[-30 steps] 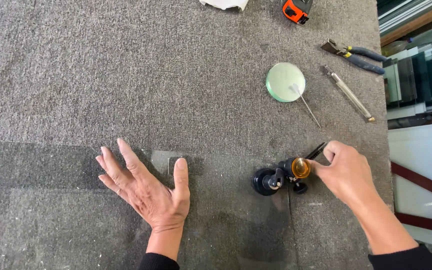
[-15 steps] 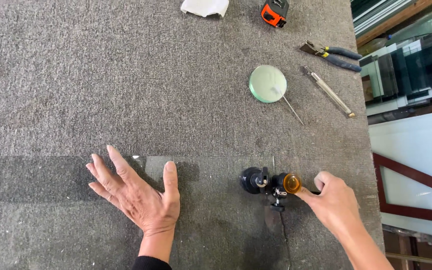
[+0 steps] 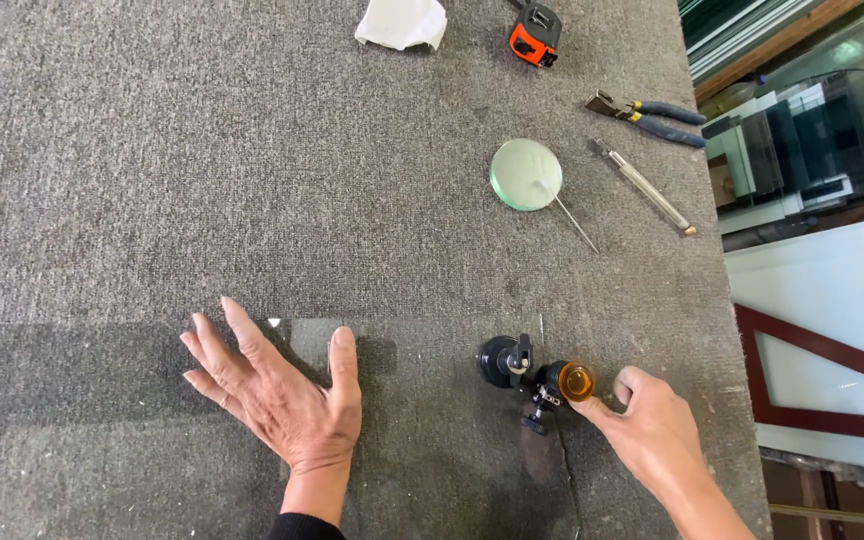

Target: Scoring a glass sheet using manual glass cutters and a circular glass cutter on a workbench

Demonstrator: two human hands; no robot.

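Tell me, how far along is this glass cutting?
One round glass disc already lies cut beside the pliers. In hand: the left hand presses flat on the glass sheet while the right hand fingers the black circle cutter. No new circle shows cut free.

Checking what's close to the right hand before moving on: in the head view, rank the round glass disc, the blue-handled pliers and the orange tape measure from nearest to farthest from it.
From the right hand:
1. Round glass disc, up the table, slightly left of the hand.
2. Blue-handled pliers, farther up, near the right edge.
3. Orange tape measure, at the far top edge.
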